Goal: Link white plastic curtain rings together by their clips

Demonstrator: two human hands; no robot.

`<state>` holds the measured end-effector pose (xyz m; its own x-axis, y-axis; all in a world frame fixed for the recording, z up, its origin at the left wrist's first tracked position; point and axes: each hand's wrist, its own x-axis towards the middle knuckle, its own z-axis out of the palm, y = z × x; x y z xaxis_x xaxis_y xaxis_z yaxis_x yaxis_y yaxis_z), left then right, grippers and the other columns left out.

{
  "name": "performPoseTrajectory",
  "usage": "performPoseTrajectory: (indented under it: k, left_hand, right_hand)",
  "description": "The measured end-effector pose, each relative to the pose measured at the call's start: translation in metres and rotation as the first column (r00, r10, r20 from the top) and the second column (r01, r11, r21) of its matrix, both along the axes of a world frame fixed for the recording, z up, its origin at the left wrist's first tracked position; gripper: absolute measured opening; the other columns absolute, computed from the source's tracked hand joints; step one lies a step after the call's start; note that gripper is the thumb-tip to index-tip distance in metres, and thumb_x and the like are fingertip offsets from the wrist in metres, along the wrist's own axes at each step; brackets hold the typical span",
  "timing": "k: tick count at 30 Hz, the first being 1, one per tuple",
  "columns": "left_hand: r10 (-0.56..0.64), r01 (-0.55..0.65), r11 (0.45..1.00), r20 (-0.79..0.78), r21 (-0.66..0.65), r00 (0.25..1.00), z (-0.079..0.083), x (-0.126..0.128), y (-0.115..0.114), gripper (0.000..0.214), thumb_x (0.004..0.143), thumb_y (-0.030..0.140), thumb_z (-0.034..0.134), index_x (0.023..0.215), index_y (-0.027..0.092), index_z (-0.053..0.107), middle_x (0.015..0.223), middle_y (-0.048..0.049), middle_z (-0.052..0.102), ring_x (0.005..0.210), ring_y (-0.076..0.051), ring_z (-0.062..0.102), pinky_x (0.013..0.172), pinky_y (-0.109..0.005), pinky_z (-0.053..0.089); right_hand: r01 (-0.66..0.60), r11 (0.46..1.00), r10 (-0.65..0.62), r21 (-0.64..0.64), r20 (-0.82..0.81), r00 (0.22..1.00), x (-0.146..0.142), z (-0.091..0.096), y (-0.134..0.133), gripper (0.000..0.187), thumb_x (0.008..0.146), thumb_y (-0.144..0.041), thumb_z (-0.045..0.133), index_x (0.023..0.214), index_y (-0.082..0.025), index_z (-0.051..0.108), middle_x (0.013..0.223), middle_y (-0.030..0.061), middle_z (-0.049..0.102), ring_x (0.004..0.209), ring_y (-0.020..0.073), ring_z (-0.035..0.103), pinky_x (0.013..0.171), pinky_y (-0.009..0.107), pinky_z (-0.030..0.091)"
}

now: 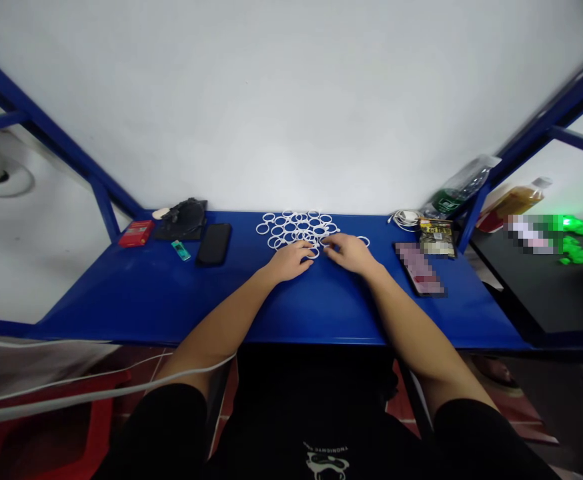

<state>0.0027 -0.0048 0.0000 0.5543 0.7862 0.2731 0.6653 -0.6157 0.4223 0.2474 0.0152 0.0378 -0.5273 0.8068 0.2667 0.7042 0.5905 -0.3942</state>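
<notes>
Several thin white rings (296, 227) lie in a loose pile on the blue table (161, 293), near its far edge. My left hand (291, 260) rests palm down at the near edge of the pile, fingers curled and touching a ring. Just to its right, my right hand (351, 252) lies beside it, its fingertips pinched at the rings. What each hand holds is too small to make out. One single ring (363, 241) lies right of my right hand.
On the left lie a black phone (214, 244), a teal lighter (181, 250), a red box (136, 233) and a black pouch (184, 219). On the right are a blurred phone (420, 268), a snack packet (436, 238), a white cable (405, 217) and two bottles (459, 187).
</notes>
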Motion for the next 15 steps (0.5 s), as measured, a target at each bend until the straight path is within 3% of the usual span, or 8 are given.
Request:
performPoseTrajectory:
  k: [2,7,12,15]
  left_hand:
    - [-0.007,0.007,1.0,0.005,0.006,1.0,0.0,0.0,0.0,0.016,0.097,0.022,0.065,0.106,0.022,0.077,0.138,-0.0076,0.065,0.119,-0.024,0.068,0.104,-0.042,0.057]
    - [-0.044,0.04,0.998,0.083,0.054,0.996,0.0,-0.001,-0.001,0.01,0.093,0.017,0.066,0.093,0.019,0.076,0.142,-0.0081,0.063,0.106,-0.02,0.071,0.096,-0.038,0.06]
    - [-0.029,0.006,0.986,0.133,0.167,0.991,0.0,0.0,-0.002,0.009,0.093,0.016,0.067,0.096,0.019,0.076,0.137,-0.0086,0.064,0.103,-0.018,0.072,0.09,-0.034,0.061]
    - [-0.035,0.005,0.974,0.131,0.225,0.991,0.002,0.001,-0.002,0.009,0.093,0.016,0.068,0.095,0.019,0.076,0.134,-0.0089,0.066,0.101,-0.018,0.071,0.088,-0.034,0.061]
  right_hand:
    - [-0.074,0.996,0.076,-0.058,0.032,0.997,-0.009,-0.008,-0.002,0.033,0.094,-0.025,0.066,0.126,-0.021,0.073,0.1,0.006,0.078,0.087,0.0214,0.069,0.075,0.029,0.046]
    - [-0.08,0.989,0.074,-0.126,-0.049,0.996,-0.01,-0.019,0.001,0.041,0.094,-0.023,0.066,0.135,-0.021,0.066,0.093,0.0035,0.076,0.078,0.0185,0.066,0.071,0.028,0.044]
    - [-0.157,0.982,0.133,-0.103,-0.206,0.969,-0.009,-0.02,0.002,0.027,0.094,-0.02,0.059,0.119,-0.018,0.069,0.099,0.0052,0.076,0.081,0.0184,0.067,0.075,0.029,0.048]
    - [-0.139,0.989,0.119,-0.045,-0.297,0.947,-0.012,-0.021,0.0,0.024,0.096,-0.028,0.061,0.117,-0.02,0.068,0.1,0.0055,0.075,0.077,0.0177,0.065,0.073,0.03,0.05]
